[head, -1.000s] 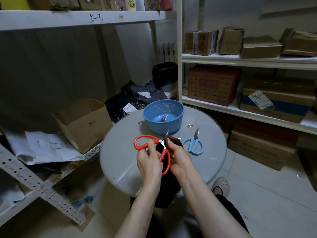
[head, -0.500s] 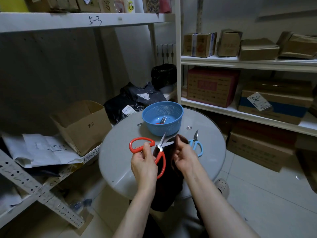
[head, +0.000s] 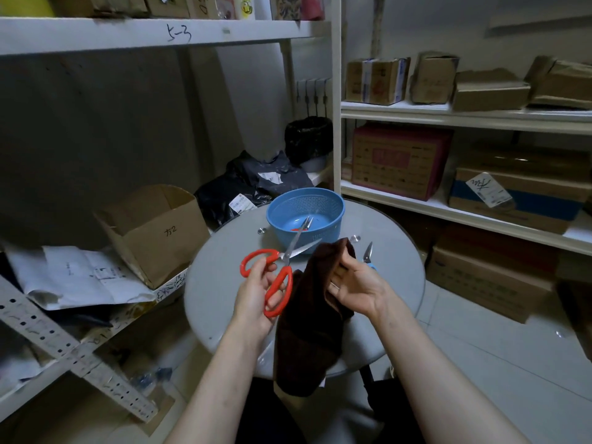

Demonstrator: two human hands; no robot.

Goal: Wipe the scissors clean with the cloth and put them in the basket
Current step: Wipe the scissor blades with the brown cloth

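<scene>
Only the head view to go on here. The left hand (head: 256, 293) has the red scissors (head: 278, 270) by the handles, fingers curled round the loops. The blades are spread in a V and point up and away toward the blue basket (head: 336, 216). My guess is they're held open so the cloth can get at the inner faces of both blades.

The right hand (head: 355, 283) grips the top of the dark brown cloth (head: 310, 331). Its fingers are bunched round the upper edge and the rest hangs down past the rim of the round table (head: 217, 283). The cloth's top corner sits just beside the lower blade tip, but I can't tell if they actually touch.

The red scissors are up in the air over the table, near the basket but not in it, so I'd say the wipe isn't finished. Another pair (head: 302, 224) already lies inside the basket. A small blue-handled pair (head: 369, 251) sits on the table, mostly hidden behind the right hand, probably waiting its turn.
</scene>
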